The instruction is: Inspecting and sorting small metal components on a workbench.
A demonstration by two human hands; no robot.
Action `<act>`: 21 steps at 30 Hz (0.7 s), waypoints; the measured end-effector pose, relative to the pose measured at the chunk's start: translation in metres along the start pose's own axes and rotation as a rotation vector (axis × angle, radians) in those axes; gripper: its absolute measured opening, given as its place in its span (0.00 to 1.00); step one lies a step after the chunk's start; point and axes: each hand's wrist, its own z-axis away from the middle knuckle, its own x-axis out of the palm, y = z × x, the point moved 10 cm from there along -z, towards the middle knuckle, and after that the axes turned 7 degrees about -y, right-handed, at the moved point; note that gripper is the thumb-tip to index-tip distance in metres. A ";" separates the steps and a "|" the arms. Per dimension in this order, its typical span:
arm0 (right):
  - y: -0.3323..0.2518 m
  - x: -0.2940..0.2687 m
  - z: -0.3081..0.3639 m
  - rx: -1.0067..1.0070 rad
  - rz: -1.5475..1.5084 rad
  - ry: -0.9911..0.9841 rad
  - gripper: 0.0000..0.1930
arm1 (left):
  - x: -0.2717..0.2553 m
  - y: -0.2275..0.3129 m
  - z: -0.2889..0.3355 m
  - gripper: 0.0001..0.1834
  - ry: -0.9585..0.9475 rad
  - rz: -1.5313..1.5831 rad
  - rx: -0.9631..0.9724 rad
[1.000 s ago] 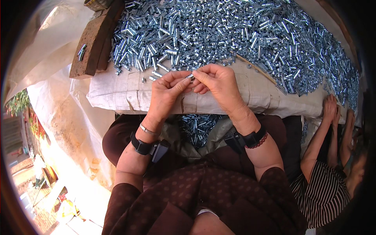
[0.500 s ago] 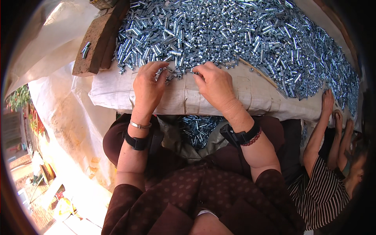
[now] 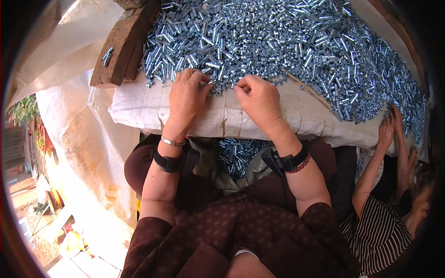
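A wide heap of small shiny metal tubes and short sleeves (image 3: pixel 259 41) covers the far part of a table draped in pale cloth (image 3: pixel 139 109). At the heap's near edge, my left hand (image 3: pixel 187 97) has its fingers curled and the thumb drawn toward them, next to a few loose pieces. What lies inside its grip is hidden. To the right, my right hand (image 3: pixel 260 99) hovers over the cloth's near strip, thumb and forefinger pinched together. Anything between those fingertips is too small to make out.
A brown wooden block (image 3: pixel 118 51) with a few metal tubes on top stands at the left. A thin stick (image 3: pixel 309 90) lies along the heap's edge. More tubes (image 3: pixel 238 155) fill a lap-level container. At right, a co-worker's hands (image 3: pixel 387 129) reach to the heap.
My left hand has shifted slightly right and its fingers have drawn closer together. My right hand has curled in more. The co-worker's hands at the right have changed place.
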 end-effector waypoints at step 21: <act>0.008 0.017 0.002 0.290 -1.108 -0.220 0.09 | 0.050 0.006 0.029 0.15 -0.317 1.515 -0.445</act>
